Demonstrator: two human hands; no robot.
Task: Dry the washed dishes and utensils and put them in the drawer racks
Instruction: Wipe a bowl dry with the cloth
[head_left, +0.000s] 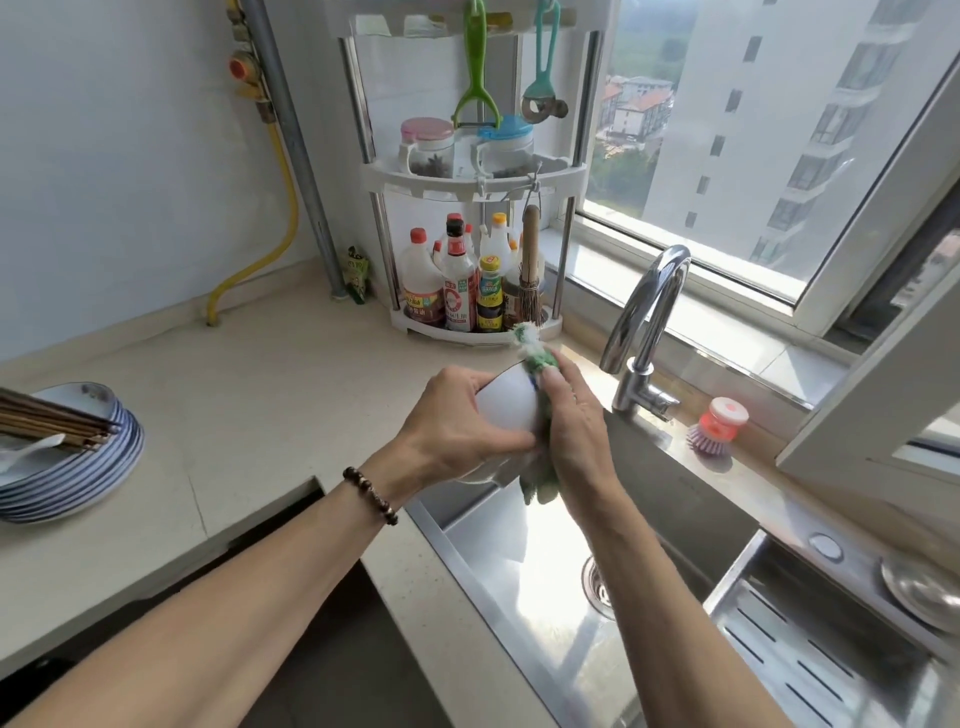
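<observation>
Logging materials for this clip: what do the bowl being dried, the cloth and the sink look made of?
Bowl: likely glazed ceramic, smooth glossy white. Cloth: fuzzy green and white textile, perhaps microfibre. Sink: brushed stainless steel, silvery with sun glare.

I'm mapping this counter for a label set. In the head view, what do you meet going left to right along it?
Stack of plates with chopsticks on top → left hand → white bowl → right hand with green cloth → faucet → dish brush.
</observation>
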